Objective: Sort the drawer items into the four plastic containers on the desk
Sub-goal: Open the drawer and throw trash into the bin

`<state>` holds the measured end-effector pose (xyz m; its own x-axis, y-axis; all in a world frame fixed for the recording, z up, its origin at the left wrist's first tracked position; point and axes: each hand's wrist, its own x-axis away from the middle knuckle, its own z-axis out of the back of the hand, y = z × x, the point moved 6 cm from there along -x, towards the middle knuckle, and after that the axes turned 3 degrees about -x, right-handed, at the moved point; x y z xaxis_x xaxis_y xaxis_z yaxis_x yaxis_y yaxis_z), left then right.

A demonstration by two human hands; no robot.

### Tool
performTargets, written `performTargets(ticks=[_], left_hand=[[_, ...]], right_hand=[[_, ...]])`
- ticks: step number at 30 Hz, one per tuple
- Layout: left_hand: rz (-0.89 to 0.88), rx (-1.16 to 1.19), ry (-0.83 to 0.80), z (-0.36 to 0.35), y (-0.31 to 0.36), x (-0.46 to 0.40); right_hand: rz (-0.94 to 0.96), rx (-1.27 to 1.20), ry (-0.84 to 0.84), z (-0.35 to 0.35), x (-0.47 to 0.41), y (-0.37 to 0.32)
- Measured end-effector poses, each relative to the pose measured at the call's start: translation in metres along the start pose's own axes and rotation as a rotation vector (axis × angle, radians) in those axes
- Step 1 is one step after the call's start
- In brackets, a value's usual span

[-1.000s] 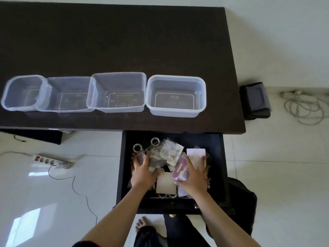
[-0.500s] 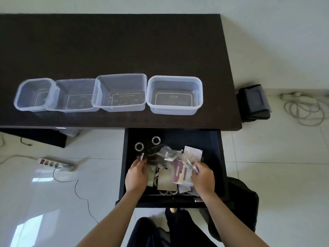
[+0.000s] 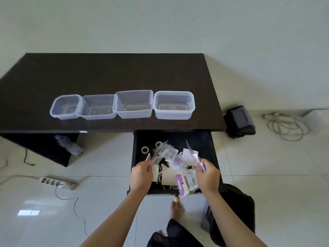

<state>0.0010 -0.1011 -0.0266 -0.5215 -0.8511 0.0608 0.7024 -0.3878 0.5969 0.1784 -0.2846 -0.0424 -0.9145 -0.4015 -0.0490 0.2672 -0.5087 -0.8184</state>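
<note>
Both hands lifted packets out of the open drawer; the containers lay ahead and to the left.

Nearest, the left hand (image 3: 141, 176) pinched a clear packet (image 3: 162, 152), its long axis slanting up and away, while the right hand (image 3: 208, 174) gripped several packets (image 3: 191, 155) fanned above the drawer (image 3: 204, 138). The other items (image 3: 179, 177) lay heaped between the wrists. Beyond, on the desk (image 3: 106, 73), four plastic containers (image 3: 174, 105) stood in a row, apparently empty, the rightmost nearest both hands.

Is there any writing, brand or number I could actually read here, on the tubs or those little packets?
None can be read.
Four plastic containers: embossed marks on the bases, too blurred.
Purple packet in the drawer: print and a barcode-like patch, too small.
Clear packets in the left hand: print blurred.
</note>
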Motion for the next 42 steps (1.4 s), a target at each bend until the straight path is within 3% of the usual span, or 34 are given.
performTargets(ticks=[17, 26, 33, 42], left_hand=[[-0.108, 0.015, 0.040, 0.008, 0.094, 0.030], [-0.119, 0.027, -0.055, -0.090, 0.197, 0.098], [-0.145, 0.025, -0.220, -0.194, 0.256, 0.162], [0.090, -0.079, -0.453, -0.292, 0.223, 0.206]], right_hand=[[0.036, -0.231, 0.308, 0.095, -0.029, -0.041], [-0.049, -0.276, 0.314, 0.206, -0.032, 0.049], [-0.112, -0.141, 0.345, 0.282, -0.020, 0.163], [-0.309, 0.012, 0.211, 0.272, 0.023, 0.267]])
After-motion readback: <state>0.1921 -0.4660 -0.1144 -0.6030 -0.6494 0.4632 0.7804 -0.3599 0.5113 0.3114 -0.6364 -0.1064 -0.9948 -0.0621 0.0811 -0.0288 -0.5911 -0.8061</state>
